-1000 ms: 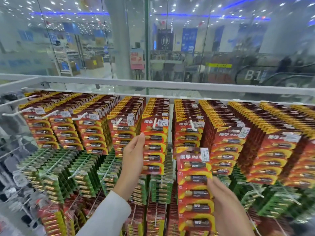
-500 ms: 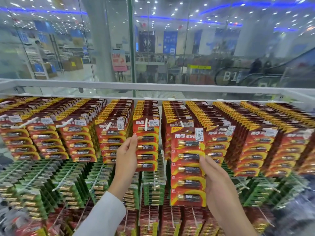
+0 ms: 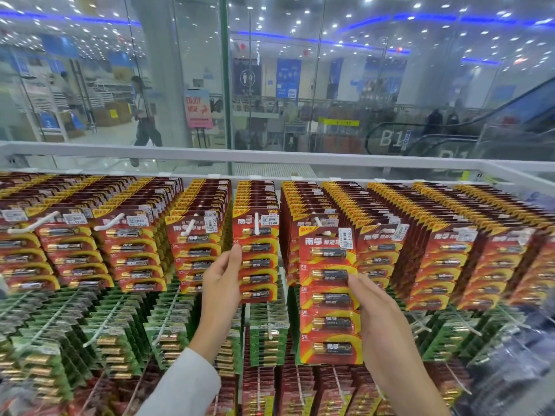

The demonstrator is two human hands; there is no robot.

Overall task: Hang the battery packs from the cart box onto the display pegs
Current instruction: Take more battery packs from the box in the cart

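A long red and yellow battery pack (image 3: 329, 295) hangs at the tip of a white peg (image 3: 326, 233) in the top row, in front of the packs behind it. My right hand (image 3: 381, 319) grips its right edge, thumb on the front. My left hand (image 3: 222, 283) holds the left edge of the front pack (image 3: 259, 256) on the neighbouring peg (image 3: 257, 223). The cart box is out of view.
The top row is packed with red battery packs on white pegs from left (image 3: 69, 247) to right (image 3: 450, 265). Green packs (image 3: 114, 331) fill the row below, darker red packs (image 3: 300, 391) the lowest. A white rail (image 3: 270, 156) and glass wall stand behind.
My right hand has raised the long pack up to the peg tip in the top row. My left hand has stayed on the neighbouring pack. The view has shifted right.
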